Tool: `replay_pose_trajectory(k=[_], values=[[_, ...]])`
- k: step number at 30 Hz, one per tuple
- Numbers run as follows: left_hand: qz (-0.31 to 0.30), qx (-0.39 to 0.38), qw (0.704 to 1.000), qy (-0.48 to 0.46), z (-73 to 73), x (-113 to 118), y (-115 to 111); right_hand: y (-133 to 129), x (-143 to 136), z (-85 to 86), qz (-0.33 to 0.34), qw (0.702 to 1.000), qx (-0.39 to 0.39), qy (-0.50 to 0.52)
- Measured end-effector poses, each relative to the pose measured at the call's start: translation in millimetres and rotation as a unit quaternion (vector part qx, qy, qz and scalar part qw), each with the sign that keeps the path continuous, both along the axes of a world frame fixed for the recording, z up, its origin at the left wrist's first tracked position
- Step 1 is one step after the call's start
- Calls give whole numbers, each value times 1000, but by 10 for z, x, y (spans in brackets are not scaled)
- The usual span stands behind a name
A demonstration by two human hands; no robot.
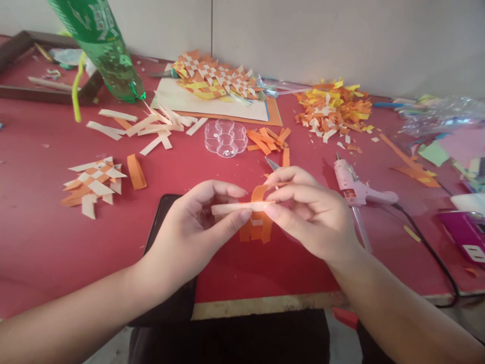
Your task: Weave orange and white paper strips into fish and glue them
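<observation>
At a red tabletop point(38, 253), a person works a narrow cream paper strip point(231, 208) against a piece of bent orange paper strips point(245, 232), both held up between the two hands near the front. The right hand point(316, 212) pinches the two papers where they meet; the left hand point(193, 217) curls around the cream strip's other end, thumb against it, though whether it grips firmly cannot be told.

White lettering marks the label of a leaning green plastic bottle point(102, 55) at rear left, but it cannot be read with certainty. A magenta device point(458, 235) at right carries pale markings too blurred to make out.

The table's worn, pale front edge point(265, 305) runs just below the hands, with red surface between. A flat black device point(174, 306) juts past that edge, under the left forearm. Open red surface stretches left, toward a cream-and-orange woven paper piece point(94, 179); at right, a pale pink glue gun point(345, 177) and its black cord point(428, 247) narrow the room.
</observation>
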State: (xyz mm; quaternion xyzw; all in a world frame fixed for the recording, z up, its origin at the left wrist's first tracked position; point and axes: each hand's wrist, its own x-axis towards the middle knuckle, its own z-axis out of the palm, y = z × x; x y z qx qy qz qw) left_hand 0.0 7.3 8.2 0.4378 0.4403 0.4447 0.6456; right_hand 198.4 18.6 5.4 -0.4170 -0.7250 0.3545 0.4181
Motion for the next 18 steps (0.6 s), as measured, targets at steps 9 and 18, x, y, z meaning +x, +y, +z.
replay_pose_trajectory(k=[9, 18], values=[[-3, -30, 999, -38, -2, -26, -22, 8, -14, 3, 0, 1000, -5, -3], [-6, -46, 999, 18, 25, -20, -22, -14, -43, 10, 13, 1000, -9, -11]])
